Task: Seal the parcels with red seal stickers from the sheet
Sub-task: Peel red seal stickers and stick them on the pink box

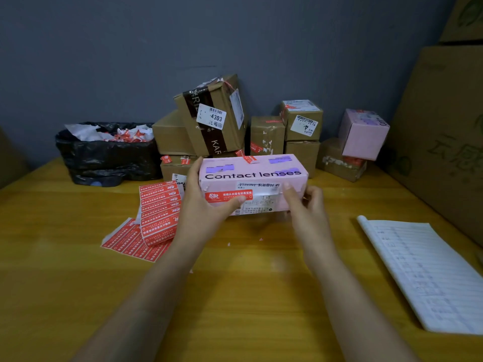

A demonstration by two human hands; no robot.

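while our left hand [201,202] grips the pink parcel [253,176], thumb pressing its red seal sticker [227,195], our right hand [305,205] grips the other end.

Matt pink cardboard parcel [252,178], glossy wooden table [78,270]

The pink parcel [261,167] carries black lettering, purple patches and a red seal sticker [227,196] printed in white. The sticker sheet [159,205] is red with white print and borders. The counter [248,288] is yellow-brown wood grain; the bin bag [104,158] black; the cartons [231,138] brown; the notebook [428,278] white, ruled; the wall [130,48] grey-blue.
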